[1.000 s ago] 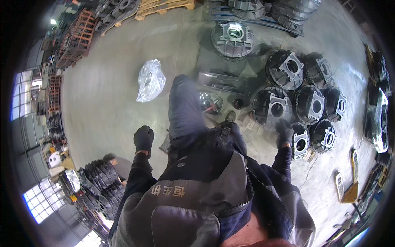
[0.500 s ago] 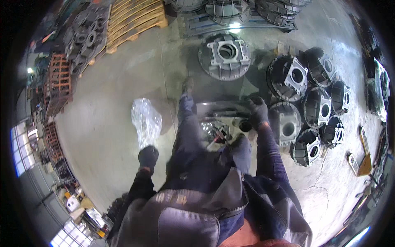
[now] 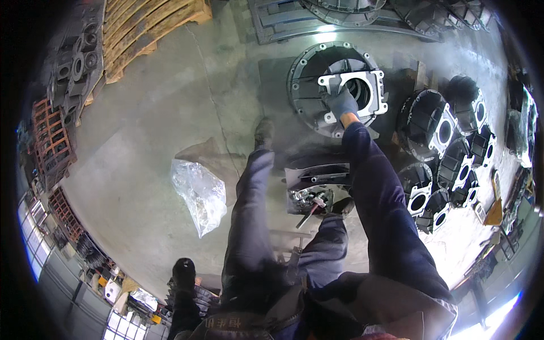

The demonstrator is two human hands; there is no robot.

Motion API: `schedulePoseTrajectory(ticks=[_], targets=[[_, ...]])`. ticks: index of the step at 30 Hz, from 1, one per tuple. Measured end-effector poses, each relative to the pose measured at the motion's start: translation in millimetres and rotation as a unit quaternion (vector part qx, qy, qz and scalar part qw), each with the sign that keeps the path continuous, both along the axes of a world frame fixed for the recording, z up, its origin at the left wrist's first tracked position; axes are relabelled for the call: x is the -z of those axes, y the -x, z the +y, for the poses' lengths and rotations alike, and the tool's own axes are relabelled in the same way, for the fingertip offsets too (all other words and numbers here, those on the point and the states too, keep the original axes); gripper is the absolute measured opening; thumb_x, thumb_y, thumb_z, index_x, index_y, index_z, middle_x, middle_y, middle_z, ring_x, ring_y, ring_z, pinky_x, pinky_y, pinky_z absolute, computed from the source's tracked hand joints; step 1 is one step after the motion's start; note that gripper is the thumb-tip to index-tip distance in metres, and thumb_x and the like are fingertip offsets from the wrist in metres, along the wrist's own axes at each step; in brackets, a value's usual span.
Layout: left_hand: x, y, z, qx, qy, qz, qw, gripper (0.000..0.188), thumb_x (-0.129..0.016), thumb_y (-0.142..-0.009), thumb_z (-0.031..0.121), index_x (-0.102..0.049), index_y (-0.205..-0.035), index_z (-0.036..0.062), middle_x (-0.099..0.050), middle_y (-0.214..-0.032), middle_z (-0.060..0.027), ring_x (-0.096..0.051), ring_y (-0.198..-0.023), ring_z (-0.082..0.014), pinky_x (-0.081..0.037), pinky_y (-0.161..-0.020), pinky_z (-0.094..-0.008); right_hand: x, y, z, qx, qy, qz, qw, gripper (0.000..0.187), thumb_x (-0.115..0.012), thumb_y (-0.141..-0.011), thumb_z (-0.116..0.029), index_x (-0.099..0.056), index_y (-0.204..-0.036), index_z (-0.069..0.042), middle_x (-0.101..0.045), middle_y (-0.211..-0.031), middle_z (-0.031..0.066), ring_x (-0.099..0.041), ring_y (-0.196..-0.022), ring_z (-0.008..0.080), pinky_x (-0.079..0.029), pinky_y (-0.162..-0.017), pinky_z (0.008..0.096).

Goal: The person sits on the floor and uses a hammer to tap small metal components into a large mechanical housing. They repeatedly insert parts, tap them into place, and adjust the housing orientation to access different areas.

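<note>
Reaching farther out than half a second ago, the right hand (image 3: pixel 342 103) has left the air near a heap of small metal parts (image 3: pixel 305 196) and is now on a large round metal housing (image 3: pixel 326 65); the left hand (image 3: pixel 184 275) has swung back from beside a clear plastic bag (image 3: pixel 198 195).

The grey-gloved right hand sits at the left edge of the round opening in the housing's pale flange, fingers bent toward the opening; how firmly they grip, I cannot tell. The dark-gloved left hand hangs low at the person's left, well apart from the housing, and I cannot tell whether it is curled or spread.

The housing lies on the concrete floor (image 3: pixel 147 124), flange upward, ahead of the person and near a bluish pallet (image 3: pixel 289 25). Similar housings (image 3: pixel 422 127) cluster to the right. Far ahead on the left is a wooden pallet (image 3: pixel 153 28).
</note>
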State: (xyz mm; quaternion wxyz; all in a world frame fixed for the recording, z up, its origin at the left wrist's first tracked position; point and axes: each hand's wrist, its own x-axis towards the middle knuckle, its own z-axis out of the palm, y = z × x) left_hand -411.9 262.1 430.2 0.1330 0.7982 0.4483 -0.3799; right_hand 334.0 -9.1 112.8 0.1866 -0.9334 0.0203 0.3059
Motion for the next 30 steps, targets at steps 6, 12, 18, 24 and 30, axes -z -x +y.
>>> schedulePoseTrajectory(ticks=[6, 12, 18, 24, 30], targets=[[6, 25, -16, -0.02, 0.011, 0.029, 0.999, 0.019, -0.065, -0.092, 0.024, -0.074, -0.094, 0.0072, -0.073, -0.092, -0.0165, -0.07, -0.084, -0.0387, -0.055, -0.075, -0.0483, 48, -2, -11, 0.022, -0.11, -0.048, 0.992, 0.051, -0.08, -0.084, -0.045, -0.075, -0.108, 0.0, -0.077, -0.104, 0.0215, -0.073, -0.101, 0.0362, -0.054, -0.089, 0.0392], [27, -101, 9, 0.088, -0.069, -0.224, 0.968, 0.017, -0.07, -0.089, 0.018, -0.073, -0.098, 0.0036, -0.074, -0.096, -0.016, -0.07, -0.09, -0.0379, -0.056, -0.082, -0.0466, -38, 23, -75, 0.202, -0.34, 0.036, 0.918, 0.039, -0.079, -0.089, -0.022, -0.069, -0.115, 0.006, -0.075, -0.105, 0.0116, -0.07, -0.094, 0.0207, -0.054, -0.081, 0.0315], [136, -393, -127, -0.206, 0.36, -0.528, 0.741, 0.053, -0.07, -0.099, 0.026, -0.057, -0.139, -0.0041, -0.065, -0.131, -0.0153, -0.063, -0.12, -0.0228, -0.049, -0.104, -0.0392, -143, 112, -155, 0.345, -0.425, 0.055, 0.835, 0.036, -0.071, -0.092, -0.022, -0.067, -0.12, 0.002, -0.071, -0.106, 0.0075, -0.068, -0.091, 0.0181, -0.056, -0.076, 0.0309], [111, -435, -292, -0.113, 0.266, -0.494, 0.82, 0.056, -0.067, -0.095, 0.051, -0.072, -0.11, -0.0025, -0.071, -0.086, -0.0272, -0.069, -0.084, -0.0458, -0.053, -0.078, -0.0506, -170, 271, -240, 0.454, -0.516, 0.073, 0.723, 0.033, -0.063, -0.098, -0.027, -0.068, -0.121, -0.004, -0.071, -0.107, 0.0052, -0.068, -0.089, 0.0178, -0.056, -0.079, 0.0313], [70, -374, -381, 0.011, 0.251, -0.315, 0.915, 0.029, -0.076, -0.09, 0.035, -0.078, -0.094, 0.0065, -0.075, -0.083, -0.0135, -0.073, -0.077, -0.031, -0.056, -0.073, -0.0418, -172, 414, -314, 0.335, -0.426, 0.111, 0.833, 0.032, -0.056, -0.103, -0.034, -0.064, -0.12, -0.008, -0.067, -0.125, 0.0111, -0.062, -0.117, 0.0229, -0.051, -0.093, 0.0412]])
